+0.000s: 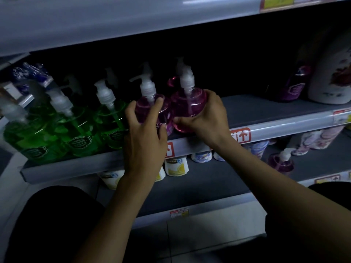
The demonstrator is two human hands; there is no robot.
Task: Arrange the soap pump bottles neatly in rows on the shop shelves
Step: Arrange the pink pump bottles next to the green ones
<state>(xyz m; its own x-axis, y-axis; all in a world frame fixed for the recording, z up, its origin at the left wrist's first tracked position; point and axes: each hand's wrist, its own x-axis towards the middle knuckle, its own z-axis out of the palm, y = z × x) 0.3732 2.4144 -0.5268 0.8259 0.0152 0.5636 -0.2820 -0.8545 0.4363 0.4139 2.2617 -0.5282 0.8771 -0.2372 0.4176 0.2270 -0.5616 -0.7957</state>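
Dark-clothed knees fill the bottom corners, and two bare forearms reach up between them to the middle shelf.

The left hand is curled over the front of the left pink bottle, with the forefinger up near the pump collar and the thumb pressed to the bottle's right side. The right hand grips the right pink bottle, thumb across its lower front and fingers wrapped round its right flank. Both pump bottles stand upright at the front edge of the middle shelf, touching or very nearly so. Another pink bottle stands behind them in the dark, too dim to make out well.

Just left of the pink pair, three green bottles run in a row along the same shelf edge, with more pump heads dimly visible behind them. Further left, blue packets sit at the shelf's end.

Red arrow tags are stuck on the shelf's front strip under the hands. Well to the right on this shelf stand a dark purple bottle and a big white bottle.

On the lower shelf small tubs stand in a line, and one purple pump bottle stands alone to the right.
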